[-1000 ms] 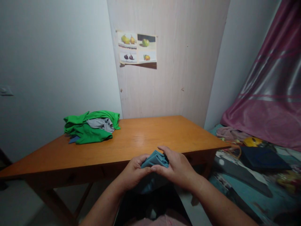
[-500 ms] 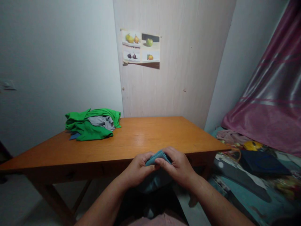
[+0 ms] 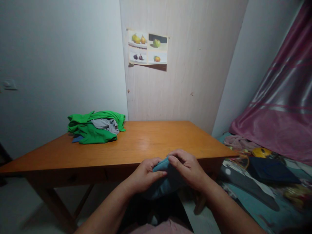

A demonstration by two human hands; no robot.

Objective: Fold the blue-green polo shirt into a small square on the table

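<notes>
A piece of blue-grey cloth [image 3: 159,185] hangs between my hands, just in front of the table's near edge; its full shape is hidden, so I cannot tell what kind of garment it is. My left hand [image 3: 148,174] pinches the cloth's upper left side, thumb lying across the front. At the top edge, my right hand [image 3: 186,167] grips the cloth between thumb and fingers. The lower part of the cloth drops toward my lap in shadow. On the table's left side lies a heap of crumpled clothes [image 3: 97,130], bright green with some grey and a bit of blue.
The wooden table [image 3: 156,139] stands against the wall. A sheet of fruit pictures [image 3: 148,49] is fixed above it. To the right, a bed [image 3: 260,198] holds a dark folded item [image 3: 273,170] and assorted things beneath a pink curtain [image 3: 273,123].
My right thumb has moved up to the cloth's top edge, and the right hand has shifted slightly right. More of the cloth's front shows between my hands. The clothes heap is unchanged.
</notes>
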